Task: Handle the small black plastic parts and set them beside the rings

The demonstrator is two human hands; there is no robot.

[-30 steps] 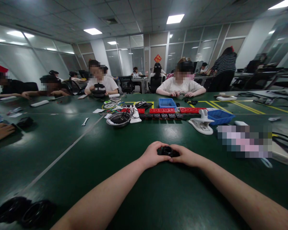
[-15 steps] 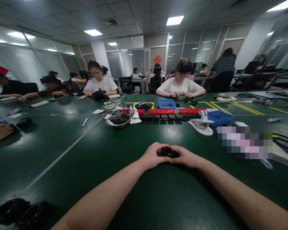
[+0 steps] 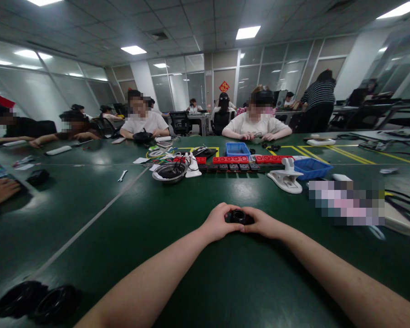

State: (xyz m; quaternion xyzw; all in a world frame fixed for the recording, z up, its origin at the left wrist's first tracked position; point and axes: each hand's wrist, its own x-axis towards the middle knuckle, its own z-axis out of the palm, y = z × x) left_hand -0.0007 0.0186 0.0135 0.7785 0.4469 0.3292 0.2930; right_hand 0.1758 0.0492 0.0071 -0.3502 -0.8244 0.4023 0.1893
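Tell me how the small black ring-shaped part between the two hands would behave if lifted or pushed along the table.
The black ring part looks like rigid plastic, so it should keep its shape. It is small enough for the left hand and right hand to enclose, so probably light. Lying flat on the green table, it would likely slide rather than roll.

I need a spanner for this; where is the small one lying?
The wrench lies on the green table, left of the metal bowl.

A metal bowl (image 3: 171, 172), blue tray (image 3: 238, 148) and white clamp (image 3: 287, 179) sit on the green table (image 3: 89, 191).
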